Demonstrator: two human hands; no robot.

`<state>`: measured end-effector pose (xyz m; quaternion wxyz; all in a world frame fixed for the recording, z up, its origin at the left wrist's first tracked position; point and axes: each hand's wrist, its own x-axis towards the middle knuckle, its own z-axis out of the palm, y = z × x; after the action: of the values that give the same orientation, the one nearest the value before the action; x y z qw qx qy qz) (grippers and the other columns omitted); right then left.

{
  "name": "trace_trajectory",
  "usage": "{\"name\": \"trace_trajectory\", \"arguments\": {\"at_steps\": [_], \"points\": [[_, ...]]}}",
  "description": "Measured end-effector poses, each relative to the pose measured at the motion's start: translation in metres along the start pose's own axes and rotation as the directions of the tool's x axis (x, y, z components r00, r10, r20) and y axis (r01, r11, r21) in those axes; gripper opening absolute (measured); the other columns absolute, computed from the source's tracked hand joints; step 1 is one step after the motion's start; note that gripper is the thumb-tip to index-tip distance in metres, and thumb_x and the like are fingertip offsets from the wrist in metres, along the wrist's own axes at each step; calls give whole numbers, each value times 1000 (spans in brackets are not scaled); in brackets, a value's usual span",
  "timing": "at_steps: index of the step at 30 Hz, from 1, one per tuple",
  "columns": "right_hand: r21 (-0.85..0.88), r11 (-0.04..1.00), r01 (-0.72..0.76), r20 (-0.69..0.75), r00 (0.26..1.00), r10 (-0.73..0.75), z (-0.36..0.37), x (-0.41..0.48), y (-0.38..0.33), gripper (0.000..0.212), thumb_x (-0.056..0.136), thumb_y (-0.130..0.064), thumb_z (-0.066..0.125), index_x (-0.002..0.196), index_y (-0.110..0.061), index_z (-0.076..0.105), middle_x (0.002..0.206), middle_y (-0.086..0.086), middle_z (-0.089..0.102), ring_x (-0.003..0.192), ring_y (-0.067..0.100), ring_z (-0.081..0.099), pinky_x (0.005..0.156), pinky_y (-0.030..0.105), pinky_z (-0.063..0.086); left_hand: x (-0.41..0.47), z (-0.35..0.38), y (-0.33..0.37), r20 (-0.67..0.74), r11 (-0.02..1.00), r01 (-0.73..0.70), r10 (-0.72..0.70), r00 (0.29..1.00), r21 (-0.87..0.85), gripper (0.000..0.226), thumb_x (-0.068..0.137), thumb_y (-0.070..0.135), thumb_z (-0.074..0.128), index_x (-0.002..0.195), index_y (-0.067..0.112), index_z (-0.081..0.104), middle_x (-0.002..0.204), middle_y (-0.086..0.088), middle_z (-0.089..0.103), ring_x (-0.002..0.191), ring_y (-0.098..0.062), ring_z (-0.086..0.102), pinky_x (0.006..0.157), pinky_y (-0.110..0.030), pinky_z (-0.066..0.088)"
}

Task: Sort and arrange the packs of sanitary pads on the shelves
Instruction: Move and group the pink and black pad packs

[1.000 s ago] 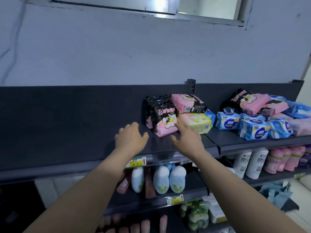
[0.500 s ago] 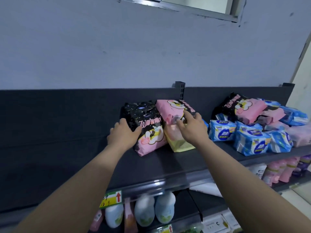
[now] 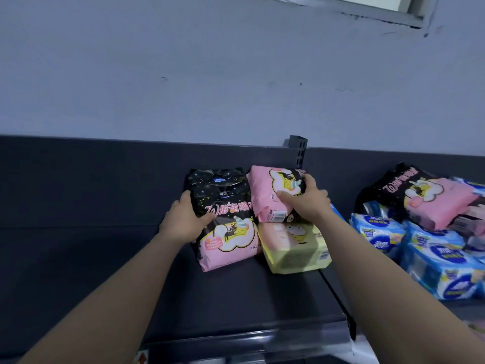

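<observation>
Black-pink pack (image 3: 228,227) lengthwise, pink end forward

Left hand (image 3: 183,222): fingertips hidden behind the tall black-and-pink plastic pack (image 3: 225,232).
Pink plastic pack (image 3: 267,198): right end covered by the right hand (image 3: 307,200).
Blue-and-white plastic packs (image 3: 441,266): cut off at the right edge.
Red-arrow paper shelf tag (image 3: 141,358): cut off at the bottom edge.
Pack print: too blurred to read.
</observation>
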<state>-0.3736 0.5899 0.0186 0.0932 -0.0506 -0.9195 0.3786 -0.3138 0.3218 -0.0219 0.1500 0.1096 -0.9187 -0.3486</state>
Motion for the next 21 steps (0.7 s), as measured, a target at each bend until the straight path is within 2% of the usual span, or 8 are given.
{"name": "trace_trajectory", "arguments": {"at_steps": [3, 6, 9, 11, 13, 16, 19, 21], "points": [[216, 973, 87, -23, 996, -84, 0, 1, 6, 115, 60, -55, 82, 147, -23, 14, 136, 8, 47, 125, 30, 48, 104, 48, 40, 2, 3, -2, -25, 998, -20, 18, 1000, -62, 66, 85, 40, 69, 137, 15, 37, 130, -9, 54, 115, -26, 52, 89, -37, 46], [360, 919, 162, -43, 987, -157, -5, -5, 4, 101, 64, -35, 89, 140, -16, 24, 121, -1, 58, 110, 20, 59, 95, 40, 50, 1, 5, -3, -33, 992, -23, 19, 999, -123, 58, 88, 37, 68, 133, 12, 41, 126, -4, 58, 105, -19, 55, 81, -31, 43], [381, 898, 218, -12, 973, -231, -2, -18, -2, 105, 60, -34, 91, 141, -21, 26, 120, -4, 58, 106, 15, 60, 94, 37, 51, -3, 6, -3, -35, 982, -35, 29, 999, -184, 49, 92, 37, 62, 131, 11, 46, 113, 0, 63, 77, -8, 57, 63, -23, 43], [354, 901, 250, 21, 961, -275, 8, -30, -7, 111, 58, -34, 92, 144, -23, 24, 124, -4, 57, 108, 15, 59, 95, 35, 49, -4, 4, -3, -45, 978, -19, 10, 999, -208, 46, 96, 38, 54, 131, 9, 47, 94, 1, 63, 68, -2, 53, 58, -17, 38], [280, 923, 263, 14, 961, -278, 21, -38, -10, 114, 55, -37, 91, 145, -27, 23, 128, -1, 53, 114, 18, 54, 99, 37, 46, -4, -2, -5, -57, 974, -4, -9, 998, -228, 49, 99, 42, 47, 132, 6, 47, 89, 0, 62, 82, -9, 60, 66, -21, 39], [150, 971, 184, -14, 983, -184, 36, -48, -15, 117, 55, -45, 87, 147, -31, 17, 136, 8, 36, 126, 27, 40, 107, 45, 37, 0, -10, -12, -16, 942, 39, -47, 999, -333, 67, 95, 53, 46, 144, 8, 39, 134, -3, 53, 125, -21, 50, 90, -28, 35], [58, 992, 114, 5, 993, -115, 46, -52, -20, 123, 57, -48, 86, 150, -29, 9, 144, 11, 25, 131, 31, 37, 109, 48, 34, 5, -17, -16, 143, 862, 108, -41, 989, -496, 78, 90, 62, 51, 148, 13, 32, 135, 5, 46, 122, -18, 46, 95, -32, 34], [28, 996, 89, 5, 996, -89, 51, -53, -27, 125, 56, -49, 86, 151, -28, 8, 144, 10, 23, 129, 32, 39, 108, 49, 35, 15, -19, -22, 217, 835, 142, -27, 976, -531, 98, 82, 71, 53, 154, 16, 17, 152, 3, 33, 137, -20, 35, 109, -37, 30]]}}
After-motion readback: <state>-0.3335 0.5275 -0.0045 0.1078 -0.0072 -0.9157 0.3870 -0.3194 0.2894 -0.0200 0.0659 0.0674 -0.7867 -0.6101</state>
